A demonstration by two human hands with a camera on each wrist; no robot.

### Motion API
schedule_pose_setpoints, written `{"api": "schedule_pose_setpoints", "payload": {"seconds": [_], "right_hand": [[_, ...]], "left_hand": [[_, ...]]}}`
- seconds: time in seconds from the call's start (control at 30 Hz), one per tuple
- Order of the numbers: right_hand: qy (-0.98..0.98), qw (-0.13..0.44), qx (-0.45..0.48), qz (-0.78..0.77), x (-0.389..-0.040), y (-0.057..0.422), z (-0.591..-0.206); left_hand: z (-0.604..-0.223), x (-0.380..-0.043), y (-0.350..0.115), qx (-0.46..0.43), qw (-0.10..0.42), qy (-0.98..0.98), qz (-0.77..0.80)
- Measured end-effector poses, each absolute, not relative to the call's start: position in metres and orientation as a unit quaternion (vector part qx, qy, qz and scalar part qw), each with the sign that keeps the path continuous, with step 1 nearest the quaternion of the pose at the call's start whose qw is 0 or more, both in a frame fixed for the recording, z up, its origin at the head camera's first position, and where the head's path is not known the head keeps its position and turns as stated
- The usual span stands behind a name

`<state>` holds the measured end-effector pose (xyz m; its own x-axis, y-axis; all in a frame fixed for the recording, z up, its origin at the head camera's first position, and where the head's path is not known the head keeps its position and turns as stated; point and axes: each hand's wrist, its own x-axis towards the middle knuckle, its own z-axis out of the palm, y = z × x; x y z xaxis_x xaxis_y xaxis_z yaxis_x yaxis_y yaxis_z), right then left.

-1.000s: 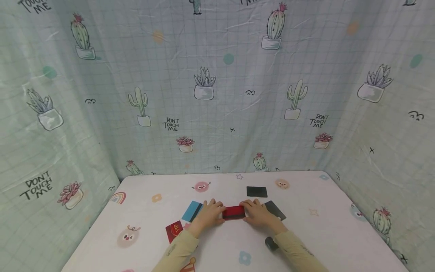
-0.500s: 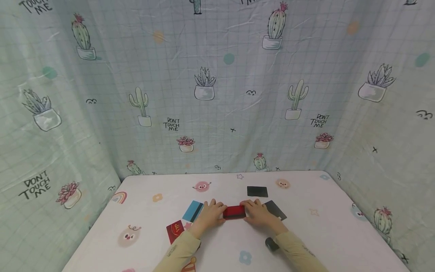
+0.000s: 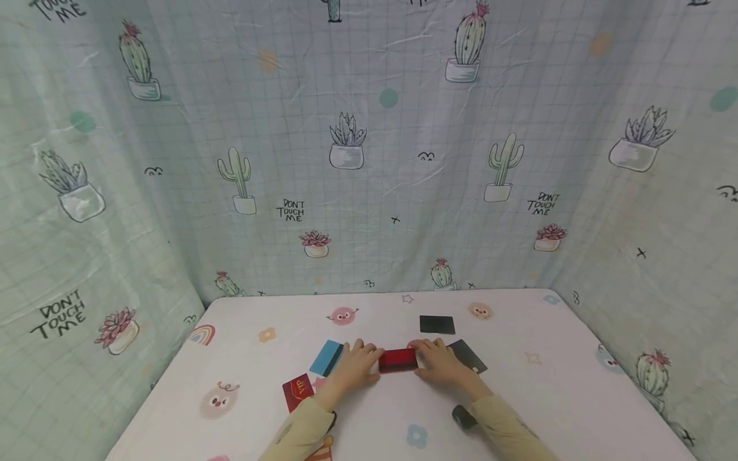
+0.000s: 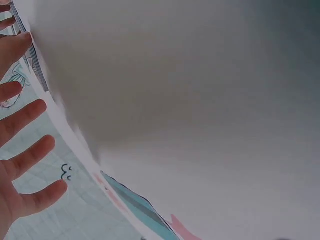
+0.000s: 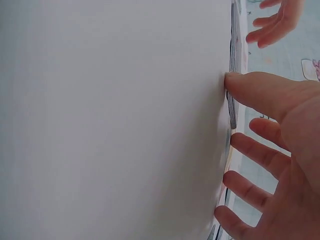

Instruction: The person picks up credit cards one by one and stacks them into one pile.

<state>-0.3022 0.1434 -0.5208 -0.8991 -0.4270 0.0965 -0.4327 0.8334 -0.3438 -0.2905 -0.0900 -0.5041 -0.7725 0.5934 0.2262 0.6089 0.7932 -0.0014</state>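
A stack of several thin cards [image 3: 398, 360], topped by a red one with a dark stripe, lies at the table's middle between both hands. My left hand [image 3: 354, 363] is beside its left end; in the right wrist view that hand [image 5: 276, 22] appears apart from the stack, fingers spread. My right hand [image 3: 440, 362] holds the right end, thumb [image 5: 245, 84] on the near edge and index finger on the far side. Layered edges of the stack [image 5: 233, 65] show in the right wrist view. A blue striped card [image 3: 327, 357] lies next to the left hand.
A red VIP card [image 3: 297, 389] lies near the left forearm. Behind the right hand are a black card [image 3: 437, 324] and a dark grey card [image 3: 468, 356]. A dark rounded object [image 3: 463, 417] shows beside the right sleeve. Patterned cloth [image 3: 369, 192] surrounds the white table.
My left hand has eased slightly away from the stack's left end, its thumb moving nearer to me. The stack and right hand have stayed nearly still.
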Motion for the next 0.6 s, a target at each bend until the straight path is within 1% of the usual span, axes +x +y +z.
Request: {"api": "schedule_pose_setpoints", "payload": {"seconds": [0.17,0.3,0.47,0.6], "right_hand": [[-0.956,0.005,0.224,0.188,-0.302,0.144,-0.521],[-0.953,0.003,0.229,0.201,-0.3,0.144,-0.519],[-0.952,0.007,0.224,0.207,-0.295,0.144,-0.517],[-0.954,0.013,0.208,0.216,-0.289,0.143,-0.514]], "left_hand": [[-0.497,-0.283,-0.094,-0.318,0.099,-0.942,-0.041],[-0.492,-0.279,-0.097,-0.32,0.101,-0.941,-0.044],[-0.489,-0.274,-0.102,-0.328,0.116,-0.936,-0.058],[-0.488,-0.269,-0.105,-0.318,0.109,-0.939,-0.075]]}}
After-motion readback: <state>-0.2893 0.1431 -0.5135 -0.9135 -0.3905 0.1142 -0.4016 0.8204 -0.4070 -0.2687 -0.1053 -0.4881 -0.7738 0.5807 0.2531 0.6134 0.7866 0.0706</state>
